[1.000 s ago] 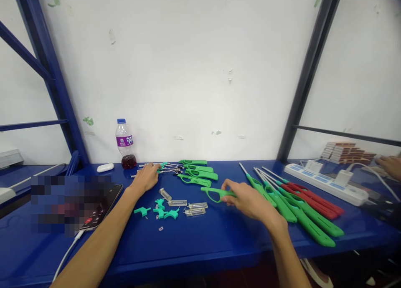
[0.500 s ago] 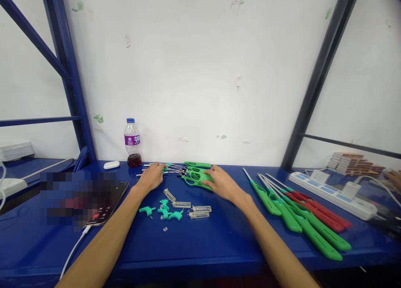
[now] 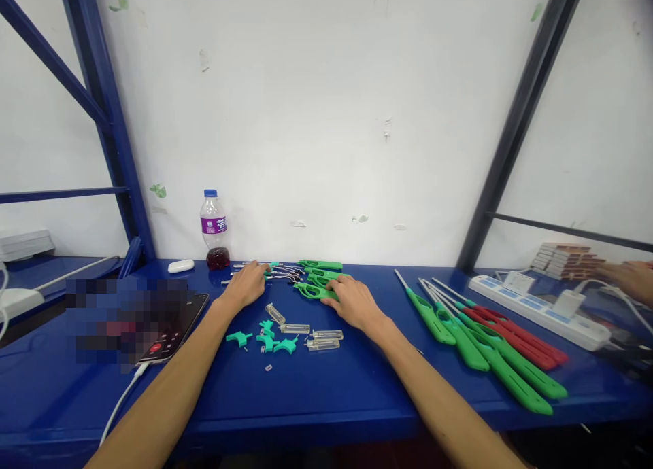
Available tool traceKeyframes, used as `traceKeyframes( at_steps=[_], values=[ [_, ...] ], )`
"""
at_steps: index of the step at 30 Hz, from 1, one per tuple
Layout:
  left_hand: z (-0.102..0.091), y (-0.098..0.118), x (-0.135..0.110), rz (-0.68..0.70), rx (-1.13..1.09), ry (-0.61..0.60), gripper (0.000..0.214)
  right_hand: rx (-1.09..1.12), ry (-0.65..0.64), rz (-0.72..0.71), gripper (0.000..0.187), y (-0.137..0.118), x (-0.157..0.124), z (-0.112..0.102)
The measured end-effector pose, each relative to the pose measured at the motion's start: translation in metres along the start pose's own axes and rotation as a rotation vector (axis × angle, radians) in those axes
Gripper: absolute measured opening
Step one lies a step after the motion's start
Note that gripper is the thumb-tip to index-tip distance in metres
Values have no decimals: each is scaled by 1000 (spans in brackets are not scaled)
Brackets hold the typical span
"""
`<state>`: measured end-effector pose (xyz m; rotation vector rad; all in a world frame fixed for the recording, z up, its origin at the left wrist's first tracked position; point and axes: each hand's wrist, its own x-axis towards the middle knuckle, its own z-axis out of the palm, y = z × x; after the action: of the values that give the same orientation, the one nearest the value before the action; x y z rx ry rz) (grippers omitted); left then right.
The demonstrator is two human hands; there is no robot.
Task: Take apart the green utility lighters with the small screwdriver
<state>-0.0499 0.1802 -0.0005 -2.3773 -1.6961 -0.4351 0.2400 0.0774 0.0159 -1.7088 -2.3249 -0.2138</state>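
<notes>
My left hand rests on the blue bench, fingers curled over thin metal rods with wires near the back wall. My right hand lies over a small pile of green lighter-handle shells, its fingers closed on the nearest one. In front of both hands lie teal trigger pieces and clear plastic tubes. Off to the right is a row of finished long-nosed lighters, green and red.
A bottle with dark red liquid stands by the wall beside a white earbud case. A phone on a white cable lies at the left. At the right are a white power strip, stacked boxes and another person's hand.
My right hand carried a green handle shell from mid-bench back to the pile near the wall and now rests on it. My left hand has stayed on the rods.
</notes>
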Motion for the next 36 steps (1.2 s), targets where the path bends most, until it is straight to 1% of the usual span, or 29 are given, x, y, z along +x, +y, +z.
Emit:
traceKeyframes(
  at_steps=[4, 11, 17, 23, 25, 27, 30, 32, 34, 36],
  values=[
    [0, -1, 0, 5, 5, -5, 35, -19, -5, 5, 33, 1, 1, 0],
    [0, 1, -1, 13, 15, -3, 35, -61, -36, 31, 22, 11, 0, -7],
    [0, 2, -1, 21, 14, 6, 34, -113, -34, 73, 31, 18, -2, -8],
    [0, 5, 1, 38, 7, 14, 35, -97, -6, 116, 31, 19, -2, -3],
    [-2, 8, 1, 51, 10, 24, 34, -80, 11, 132, 34, 18, -3, -8],
    [-6, 11, 0, 73, 13, 41, 33, -61, 35, 142, 33, 22, -8, -17],
    [-13, 18, 0, 122, 5, 79, 32, -35, 91, 194, 26, 40, -25, -35],
    [-19, 26, -1, 161, -12, 109, 30, -31, 131, 295, 28, 61, -46, -44],
    [-24, 38, -3, 199, -34, 138, 30, -37, 139, 400, 32, 83, -71, -47],
    [-27, 51, -6, 232, -53, 163, 30, -32, 89, 480, 35, 103, -96, -45]
  ],
)
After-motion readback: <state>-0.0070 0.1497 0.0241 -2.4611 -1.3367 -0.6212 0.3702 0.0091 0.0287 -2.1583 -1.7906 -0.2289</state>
